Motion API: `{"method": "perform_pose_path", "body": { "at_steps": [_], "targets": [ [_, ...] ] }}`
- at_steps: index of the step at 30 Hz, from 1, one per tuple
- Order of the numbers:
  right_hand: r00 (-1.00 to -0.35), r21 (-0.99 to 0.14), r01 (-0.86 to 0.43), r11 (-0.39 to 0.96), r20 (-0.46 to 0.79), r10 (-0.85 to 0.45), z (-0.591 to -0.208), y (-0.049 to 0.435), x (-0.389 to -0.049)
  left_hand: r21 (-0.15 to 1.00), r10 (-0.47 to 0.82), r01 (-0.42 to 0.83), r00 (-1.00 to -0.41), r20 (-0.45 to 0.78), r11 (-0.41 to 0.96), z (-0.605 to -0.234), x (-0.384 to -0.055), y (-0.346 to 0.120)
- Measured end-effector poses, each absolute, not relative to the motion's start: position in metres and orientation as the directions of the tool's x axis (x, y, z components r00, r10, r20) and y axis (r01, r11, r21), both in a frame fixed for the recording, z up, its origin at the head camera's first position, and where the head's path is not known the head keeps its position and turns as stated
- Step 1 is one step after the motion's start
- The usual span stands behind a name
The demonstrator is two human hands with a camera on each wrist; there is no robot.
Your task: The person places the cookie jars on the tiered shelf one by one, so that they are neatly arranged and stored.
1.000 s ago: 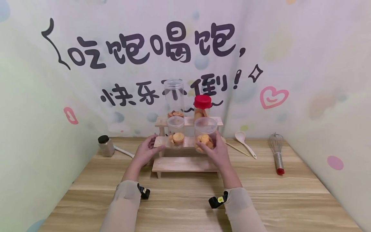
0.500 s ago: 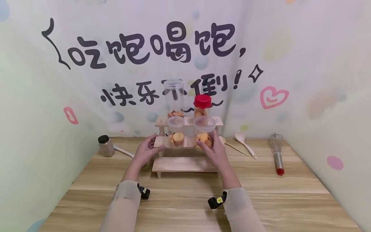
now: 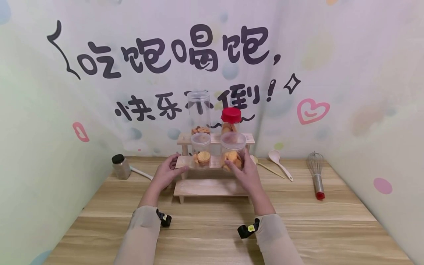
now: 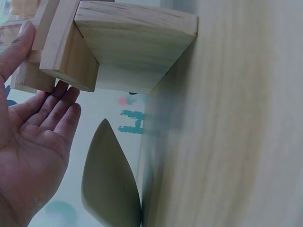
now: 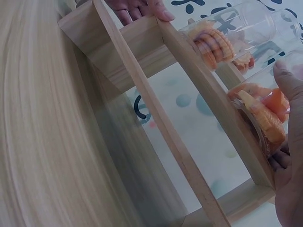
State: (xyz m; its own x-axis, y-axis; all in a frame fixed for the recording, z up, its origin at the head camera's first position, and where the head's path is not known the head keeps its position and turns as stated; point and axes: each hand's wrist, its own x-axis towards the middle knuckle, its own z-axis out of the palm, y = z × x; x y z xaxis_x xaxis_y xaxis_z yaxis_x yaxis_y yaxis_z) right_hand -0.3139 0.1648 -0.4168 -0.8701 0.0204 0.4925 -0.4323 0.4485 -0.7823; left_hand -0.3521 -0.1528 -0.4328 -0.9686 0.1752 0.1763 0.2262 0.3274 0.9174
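Observation:
In the head view, my right hand (image 3: 247, 172) grips a clear jar (image 3: 233, 141) of yellow-orange cookies at the right end of the middle step. Its base meets the board in the right wrist view, thumb on the near side. My left hand (image 3: 167, 171) holds the left end of the three-tier wooden display stand (image 3: 208, 188). The left thumb lies on the middle step, and the fingertips touch the end piece in the left wrist view. Beside the gripped jar stands a smaller clear jar (image 3: 201, 141) with round cookies.
On the top step stand a tall clear jar (image 3: 199, 110) and a red-lidded jar (image 3: 231, 117), both with cookies. Left on the table is a black-lidded jar (image 3: 121, 167) by a white-handled utensil (image 3: 141, 173). To the right lie a white spoon (image 3: 280, 165) and a whisk (image 3: 317, 176).
My right hand has shifted the gripped jar slightly left and back along the middle step. The left hand has stayed on the stand's end.

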Motion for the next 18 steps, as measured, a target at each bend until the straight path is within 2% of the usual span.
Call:
{"method": "perform_pose_path", "body": {
  "at_steps": [9,14,18],
  "targets": [
    [-0.887,-0.807,-0.406,0.429,0.460,0.027,-0.411,0.162,-0.311,0.903,0.162,0.209,-0.974,0.159,0.376,-0.428,-0.349,-0.153],
    [-0.893,-0.829,-0.406,0.385,0.450,0.028,-0.405,0.165,-0.307,0.889,0.200,0.208,-0.970,0.136,0.409,-0.418,-0.345,-0.155],
    [-0.891,-0.835,-0.412,0.366,0.454,0.033,-0.397,0.171,-0.305,0.863,0.206,0.253,-0.962,0.177,0.437,-0.403,-0.339,-0.159]
  ]
}}
